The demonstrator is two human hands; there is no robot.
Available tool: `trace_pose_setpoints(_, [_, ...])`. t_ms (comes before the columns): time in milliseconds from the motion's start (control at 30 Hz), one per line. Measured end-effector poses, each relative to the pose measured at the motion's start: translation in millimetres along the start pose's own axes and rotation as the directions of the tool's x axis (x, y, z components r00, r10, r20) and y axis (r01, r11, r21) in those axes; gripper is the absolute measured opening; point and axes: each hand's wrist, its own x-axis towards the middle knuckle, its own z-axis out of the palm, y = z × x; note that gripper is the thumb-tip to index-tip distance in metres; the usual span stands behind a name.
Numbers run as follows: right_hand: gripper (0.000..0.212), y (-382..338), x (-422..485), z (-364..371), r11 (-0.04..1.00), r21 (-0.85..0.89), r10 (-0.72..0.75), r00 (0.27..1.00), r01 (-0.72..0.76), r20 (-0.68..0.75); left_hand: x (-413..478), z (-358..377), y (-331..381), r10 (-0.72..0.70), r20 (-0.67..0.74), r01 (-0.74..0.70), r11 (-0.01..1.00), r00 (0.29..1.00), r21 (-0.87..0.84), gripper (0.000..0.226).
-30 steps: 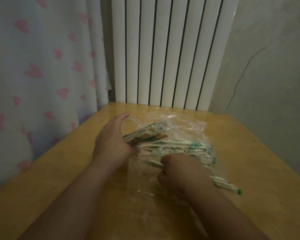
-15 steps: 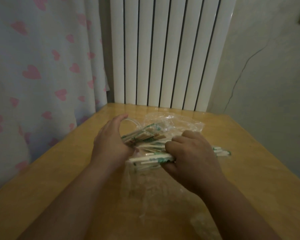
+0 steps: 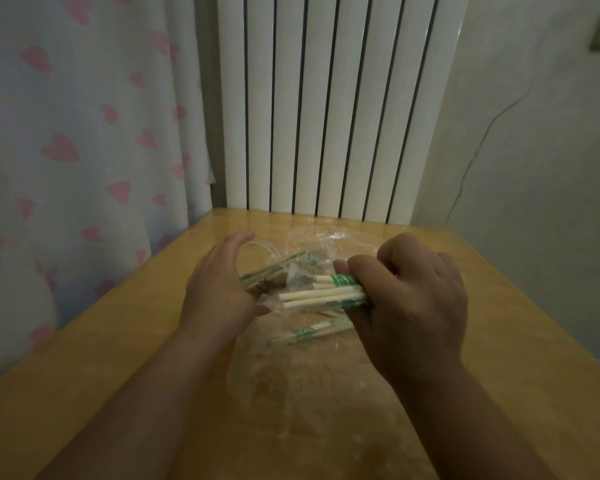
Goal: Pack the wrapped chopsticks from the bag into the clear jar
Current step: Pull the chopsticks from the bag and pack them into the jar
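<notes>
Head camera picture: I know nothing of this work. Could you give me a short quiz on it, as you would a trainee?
1. What does the right hand grip? A: a bundle of wrapped chopsticks; B: a spoon; C: a cup.
2. True or false: every wrapped chopstick in view is in that hand.
3. Fill in: the curtain at the left bears pink ____.
Key: 1 A. 2 False: a loose pair lies below the bundle, and others lie by the left hand. 3 hearts.
</notes>
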Motion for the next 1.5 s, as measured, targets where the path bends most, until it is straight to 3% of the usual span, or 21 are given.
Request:
trace_pose_setpoints(100, [0.033,-1,0,1,1.0,0.004,0.021,1.0,-0.021,0.012,-3,-1,2,-0.036,0.011,0.036,0.999,0.999,-0.02,0.101])
trace_pose_setpoints(233, [0.028,1,-4,14,0.996,0.048,0.069,0.996,-0.072,0.055,-4,-1,3,-0.036,0.017,0.036,0.999,0.999,-0.025,0.099])
trace_pose_setpoints(367, [0.028,2,-7,25,0.956,0.206,0.204,0.978,-0.209,0.045,-3,-2,4,-0.037,0.047,0.037,0.999,0.998,-0.012,0.101])
trace_pose_setpoints(533, [0.016,5,-3,30,0.737,0.528,0.498,0.867,-0.423,0.0,-3,-4,5,-0.019,0.079,0.018,1.0,0.997,0.017,0.101])
trace_pose_setpoints(700, [0.016,-3,-3,27,0.444,0.715,0.647,0.745,-0.54,0.16,-4,-3,5,0.014,0.102,-0.017,0.999,0.995,0.032,0.101])
trace_pose_setpoints(800, [0.023,-8,-4,27,0.33,0.742,0.69,0.685,-0.584,0.232,-5,-3,5,0.021,0.112,-0.026,0.999,0.993,0.039,0.102])
trace_pose_setpoints(900, [0.027,-6,-4,27,0.341,0.748,0.707,0.68,-0.57,0.196,-4,-3,5,0.02,0.115,-0.025,0.999,0.993,0.043,0.102])
trace_pose_setpoints(1267, [0.025,-9,0,23,0.232,0.794,0.769,0.605,-0.562,0.204,-4,-4,4,0.02,0.122,-0.026,0.999,0.992,0.045,0.104])
trace_pose_setpoints(1433, [0.019,-7,-6,37,0.21,0.671,0.687,0.595,-0.711,0.416,-6,-3,6,0.04,0.145,-0.048,0.997,0.989,0.057,0.104])
trace_pose_setpoints(1500, [0.011,-6,-9,43,0.138,0.604,0.651,0.531,-0.785,0.542,-7,-1,7,0.061,0.159,-0.071,0.996,0.985,0.061,0.105])
